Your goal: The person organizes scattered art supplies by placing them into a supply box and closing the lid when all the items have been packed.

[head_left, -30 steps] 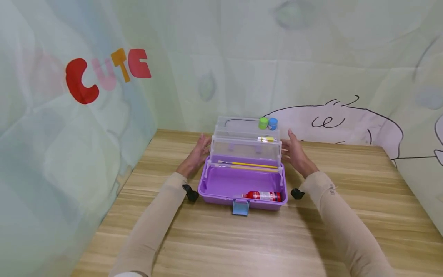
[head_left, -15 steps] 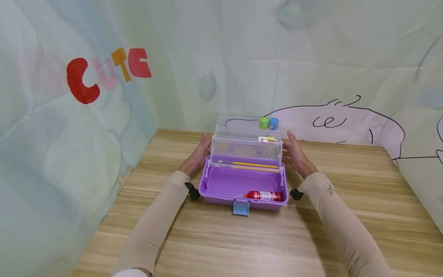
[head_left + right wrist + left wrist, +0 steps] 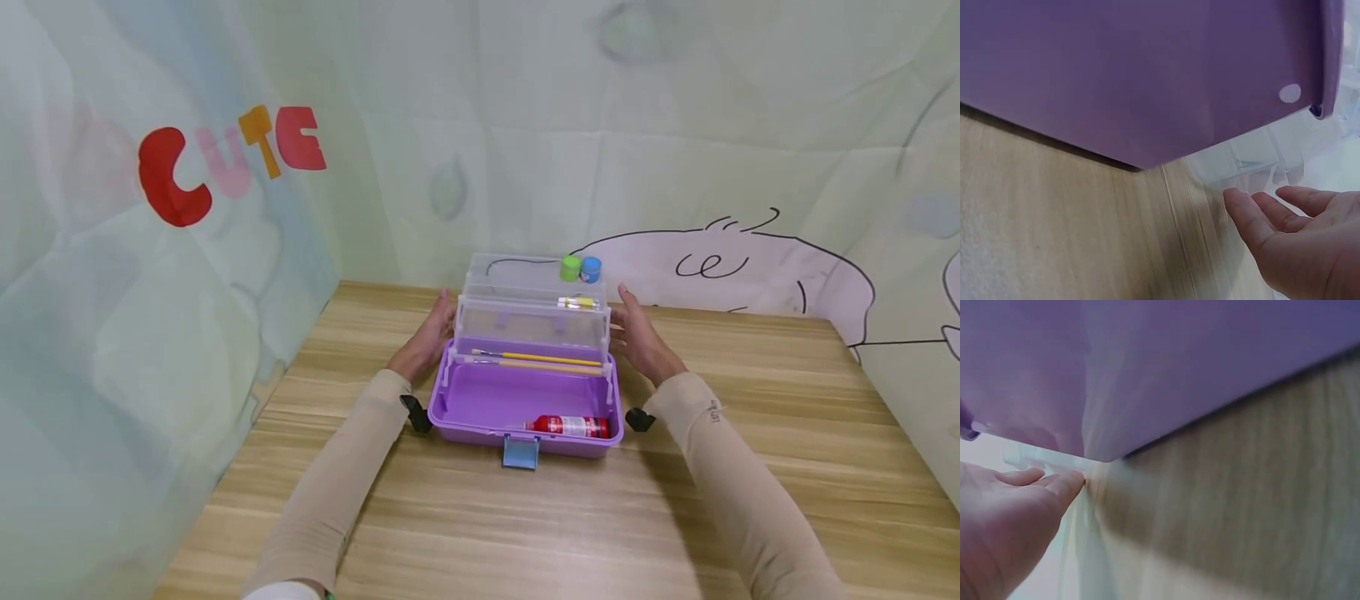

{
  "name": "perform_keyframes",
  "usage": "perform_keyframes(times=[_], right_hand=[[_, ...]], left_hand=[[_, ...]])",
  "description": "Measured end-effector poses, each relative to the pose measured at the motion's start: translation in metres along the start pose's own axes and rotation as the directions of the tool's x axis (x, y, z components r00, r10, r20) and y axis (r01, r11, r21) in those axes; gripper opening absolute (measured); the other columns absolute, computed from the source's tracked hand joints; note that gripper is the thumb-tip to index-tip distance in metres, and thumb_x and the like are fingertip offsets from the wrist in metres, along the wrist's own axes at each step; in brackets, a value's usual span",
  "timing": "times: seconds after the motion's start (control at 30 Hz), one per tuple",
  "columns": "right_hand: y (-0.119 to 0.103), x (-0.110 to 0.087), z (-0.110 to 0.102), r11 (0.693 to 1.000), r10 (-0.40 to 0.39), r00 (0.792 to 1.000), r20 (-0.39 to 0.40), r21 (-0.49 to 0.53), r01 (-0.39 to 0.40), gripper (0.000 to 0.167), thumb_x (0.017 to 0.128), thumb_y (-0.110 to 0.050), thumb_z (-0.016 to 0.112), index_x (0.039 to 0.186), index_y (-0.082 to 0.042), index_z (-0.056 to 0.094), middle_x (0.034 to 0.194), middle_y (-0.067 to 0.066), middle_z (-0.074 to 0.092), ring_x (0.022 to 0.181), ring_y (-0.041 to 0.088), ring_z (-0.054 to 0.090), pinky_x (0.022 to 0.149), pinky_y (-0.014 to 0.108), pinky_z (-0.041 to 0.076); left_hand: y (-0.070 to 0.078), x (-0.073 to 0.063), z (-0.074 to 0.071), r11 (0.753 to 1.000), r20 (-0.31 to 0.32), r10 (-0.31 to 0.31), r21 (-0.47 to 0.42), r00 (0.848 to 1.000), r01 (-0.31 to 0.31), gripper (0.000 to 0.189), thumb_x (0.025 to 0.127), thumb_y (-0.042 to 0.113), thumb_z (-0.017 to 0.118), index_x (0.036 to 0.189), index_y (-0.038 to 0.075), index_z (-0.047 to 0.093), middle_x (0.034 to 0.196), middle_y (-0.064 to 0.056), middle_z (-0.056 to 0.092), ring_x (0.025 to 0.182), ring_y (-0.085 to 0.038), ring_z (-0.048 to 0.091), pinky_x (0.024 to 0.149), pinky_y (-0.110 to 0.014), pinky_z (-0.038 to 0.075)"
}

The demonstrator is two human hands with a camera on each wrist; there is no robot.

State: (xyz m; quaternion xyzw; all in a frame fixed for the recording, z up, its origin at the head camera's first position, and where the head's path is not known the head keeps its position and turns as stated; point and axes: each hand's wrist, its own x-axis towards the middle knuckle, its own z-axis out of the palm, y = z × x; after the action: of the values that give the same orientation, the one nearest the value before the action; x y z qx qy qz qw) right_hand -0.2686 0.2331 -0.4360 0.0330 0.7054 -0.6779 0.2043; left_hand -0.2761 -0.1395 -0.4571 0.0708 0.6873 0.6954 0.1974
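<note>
A purple storage box [image 3: 480, 437] stands on the table with its clear tiered trays [image 3: 528, 329] raised. My left hand [image 3: 427, 337] is at its left rear side, fingers extended towards the back. At the right rear, my right hand [image 3: 645, 337] mirrors it, thumb up. In the right wrist view, loosely bent fingers [image 3: 1247, 215] are close to clear plastic [image 3: 1235, 153] behind the box; contact cannot be told. The left wrist view has fingertips [image 3: 1069, 484] near similar plastic. Two paintbrushes [image 3: 540, 359] lie in the lower tray, and a red bottle [image 3: 572, 426] lies inside the box.
A green jar [image 3: 570, 268] and a blue jar [image 3: 591, 269] sit at the top of the tiers, above a small yellow-and-white item [image 3: 577, 302]. A blue latch [image 3: 521, 452] hangs at the box's front. Printed cloth [image 3: 420, 133] borders the wooden table [image 3: 480, 533].
My left hand has shifted slightly right, closer to the box. The right hand has drifted a little left. The box and its contents have stayed in place.
</note>
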Motion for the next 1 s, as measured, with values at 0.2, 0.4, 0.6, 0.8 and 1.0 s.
perform_keyframes(times=[0.2, 0.4, 0.6, 0.8, 1.0], right_hand=[[0.0012, 0.0021, -0.0023, 1.000, 0.005, 1.000, -0.009, 0.021, -0.005, 0.105, 0.093, -0.083, 0.016, 0.163, -0.004, 0.012, 0.169, 0.019, 0.015, 0.153, 0.039, 0.020, 0.124, 0.052, 0.021], [0.0028, 0.0029, -0.0036, 0.999, 0.005, 1.000, -0.014, 0.045, -0.004, 0.105, 0.093, -0.084, 0.018, 0.163, -0.005, 0.014, 0.168, 0.017, 0.016, 0.153, 0.039, 0.021, 0.123, 0.051, 0.021], [0.0024, 0.0034, -0.0039, 0.999, -0.006, 1.000, 0.001, 0.046, 0.006, 0.105, 0.093, -0.083, 0.017, 0.163, -0.004, 0.014, 0.168, 0.017, 0.016, 0.154, 0.039, 0.019, 0.123, 0.052, 0.020], [-0.0006, 0.0027, -0.0041, 0.999, -0.016, 1.000, 0.019, 0.048, 0.015, 0.106, 0.093, -0.083, 0.017, 0.163, -0.003, 0.013, 0.168, 0.018, 0.015, 0.154, 0.039, 0.017, 0.124, 0.052, 0.018], [-0.0002, 0.0033, -0.0046, 0.997, -0.035, 0.999, 0.039, 0.065, 0.033, 0.105, 0.094, -0.082, 0.018, 0.163, -0.004, 0.010, 0.169, 0.018, 0.014, 0.154, 0.039, 0.017, 0.125, 0.050, 0.017]], left_hand=[[0.0011, 0.0027, 0.0008, 1.000, -0.005, 0.016, -0.016, 1.000, -0.016, 0.095, 0.099, 0.073, 0.009, 0.162, 0.003, 0.012, 0.165, -0.024, 0.020, 0.154, -0.039, 0.018, 0.124, -0.051, 0.020], [0.0008, 0.0046, 0.0016, 1.000, 0.010, 0.011, -0.007, 1.000, -0.011, 0.098, 0.098, 0.076, 0.010, 0.162, 0.002, 0.012, 0.164, -0.025, 0.021, 0.153, -0.040, 0.020, 0.124, -0.050, 0.019], [0.0006, 0.0053, 0.0015, 0.999, 0.049, 0.026, -0.020, 0.998, -0.025, 0.096, 0.099, 0.073, 0.006, 0.162, 0.001, 0.012, 0.164, -0.026, 0.022, 0.154, -0.039, 0.019, 0.125, -0.048, 0.017], [0.0013, 0.0035, 0.0006, 1.000, 0.047, 0.026, -0.014, 0.999, -0.025, 0.096, 0.099, 0.074, 0.008, 0.162, 0.001, 0.013, 0.166, -0.024, 0.020, 0.154, -0.037, 0.017, 0.125, -0.048, 0.017], [0.0017, 0.0023, -0.0006, 1.000, 0.034, 0.022, 0.009, 0.999, -0.023, 0.101, 0.096, 0.078, 0.012, 0.162, 0.002, 0.010, 0.167, -0.022, 0.016, 0.156, -0.035, 0.015, 0.125, -0.046, 0.016]])
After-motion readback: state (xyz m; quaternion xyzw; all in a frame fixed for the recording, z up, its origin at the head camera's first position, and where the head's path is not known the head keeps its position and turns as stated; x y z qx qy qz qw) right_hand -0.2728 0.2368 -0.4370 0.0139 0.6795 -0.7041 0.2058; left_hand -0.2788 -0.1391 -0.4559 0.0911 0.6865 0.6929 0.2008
